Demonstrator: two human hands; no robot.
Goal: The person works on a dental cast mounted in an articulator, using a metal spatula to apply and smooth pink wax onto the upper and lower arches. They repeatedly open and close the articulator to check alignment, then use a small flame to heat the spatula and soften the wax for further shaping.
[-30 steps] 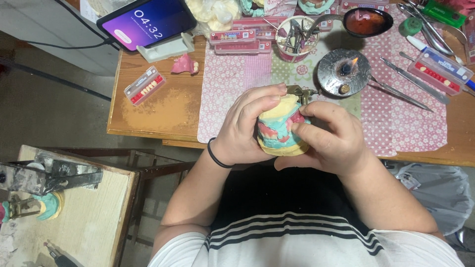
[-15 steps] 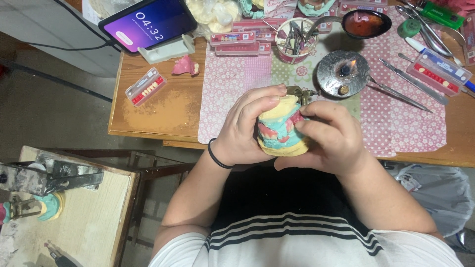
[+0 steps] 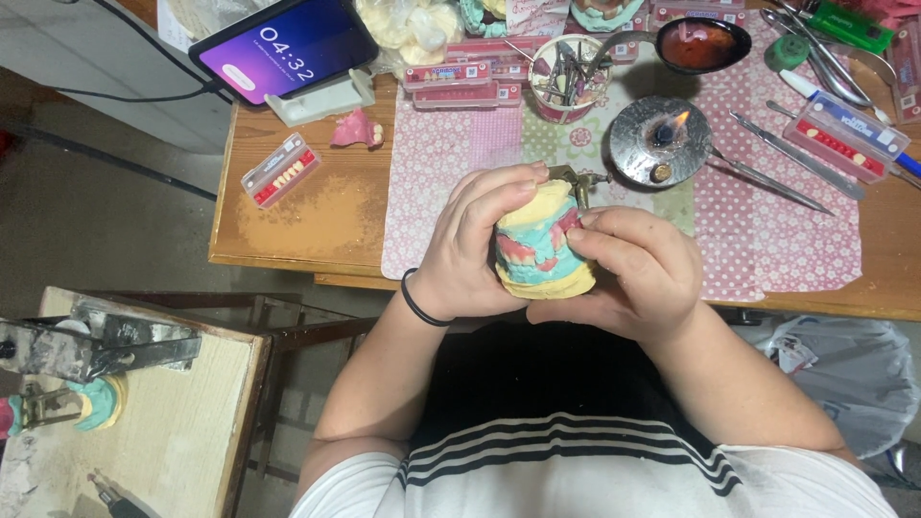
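Dental cast [image 3: 539,247], yellow and teal with pink gums, clasped by left hand [image 3: 472,245] and right hand [image 3: 628,273].

Counter [image 3: 317,225]: phone [image 3: 285,46] on stand at rear left; lit burner [image 3: 660,140] on patterned cloth [image 3: 787,235]; tooth card [image 3: 279,171] near left edge; tool cup [image 3: 568,88] behind.

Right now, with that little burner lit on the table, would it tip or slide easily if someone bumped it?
The burner looks low and wide in its round metal dish, so it would probably slide rather than tip. It sits on a patterned cloth, which may grip it somewhat. With the flame burning, any bump seems risky.
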